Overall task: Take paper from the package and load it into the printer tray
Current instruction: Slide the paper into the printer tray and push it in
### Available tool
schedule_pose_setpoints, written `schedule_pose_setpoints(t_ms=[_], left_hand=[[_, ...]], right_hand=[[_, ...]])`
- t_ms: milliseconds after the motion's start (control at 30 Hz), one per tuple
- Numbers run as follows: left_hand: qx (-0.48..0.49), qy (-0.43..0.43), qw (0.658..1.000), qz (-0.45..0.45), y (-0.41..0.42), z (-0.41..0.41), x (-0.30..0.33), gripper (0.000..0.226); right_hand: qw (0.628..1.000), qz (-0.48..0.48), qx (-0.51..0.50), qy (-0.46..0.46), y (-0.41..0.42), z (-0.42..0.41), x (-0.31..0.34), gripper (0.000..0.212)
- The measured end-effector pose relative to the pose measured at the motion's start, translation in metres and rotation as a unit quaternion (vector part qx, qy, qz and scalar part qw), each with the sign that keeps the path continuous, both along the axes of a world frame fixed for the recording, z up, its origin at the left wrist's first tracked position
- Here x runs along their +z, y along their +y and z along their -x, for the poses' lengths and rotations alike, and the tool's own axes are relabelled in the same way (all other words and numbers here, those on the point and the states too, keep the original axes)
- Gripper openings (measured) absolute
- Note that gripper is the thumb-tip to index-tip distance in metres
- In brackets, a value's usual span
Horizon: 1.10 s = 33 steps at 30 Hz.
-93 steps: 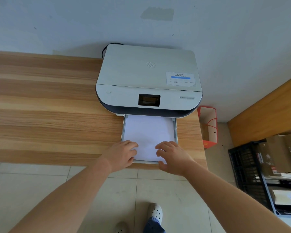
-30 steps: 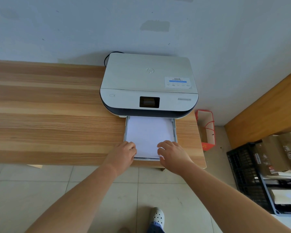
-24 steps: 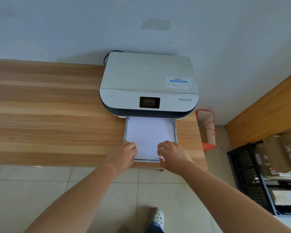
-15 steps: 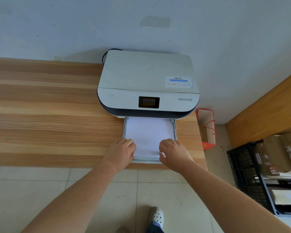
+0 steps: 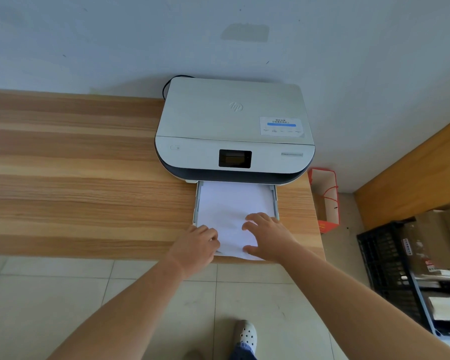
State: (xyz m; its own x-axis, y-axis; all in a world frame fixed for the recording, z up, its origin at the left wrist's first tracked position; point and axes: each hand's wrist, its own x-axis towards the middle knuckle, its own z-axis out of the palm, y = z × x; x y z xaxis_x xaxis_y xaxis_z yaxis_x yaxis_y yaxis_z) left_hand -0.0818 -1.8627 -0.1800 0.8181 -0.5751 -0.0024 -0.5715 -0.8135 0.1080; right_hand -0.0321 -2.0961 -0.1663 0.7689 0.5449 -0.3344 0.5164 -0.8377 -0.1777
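Note:
A white printer (image 5: 234,126) stands on the wooden table (image 5: 76,178) against the wall. Its paper tray (image 5: 196,203) is pulled out toward me and holds a stack of white paper (image 5: 231,203). The stack's near edge reaches past the tray front to the table's edge. My left hand (image 5: 195,246) is curled around the stack's near-left corner. My right hand (image 5: 266,236) lies flat on the near-right part of the paper, fingers spread and thumb by the front edge. No paper package is in view.
A red and white paper bag (image 5: 325,201) stands on the floor right of the table. A black crate with cardboard boxes (image 5: 413,261) sits at the far right, below a wooden panel (image 5: 413,178). My shoe (image 5: 246,336) is on the tiled floor.
My right hand has slid forward onto the paper and spread its fingers. My left hand stays at the near-left corner. The paper's near edge now lies closer to the table's edge.

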Motion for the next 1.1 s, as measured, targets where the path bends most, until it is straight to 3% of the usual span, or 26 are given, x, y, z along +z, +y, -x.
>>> schedule_pose_setpoints(t_ms=[500, 933, 1100], left_hand=[[0.038, -0.018, 0.994, 0.097, -0.006, 0.006, 0.017, 0.020], [0.073, 0.033, 0.989, 0.125, -0.001, 0.014, 0.005, 0.027], [0.092, 0.044, 0.991, 0.092, -0.005, 0.015, -0.003, 0.029]], right_hand=[[0.999, 0.031, 0.001, -0.038, -0.001, -0.003, 0.003, 0.055], [0.999, 0.025, 0.022, -0.039, 0.004, -0.002, 0.006, 0.059], [0.997, 0.019, 0.058, -0.035, 0.016, -0.002, 0.003, 0.060]])
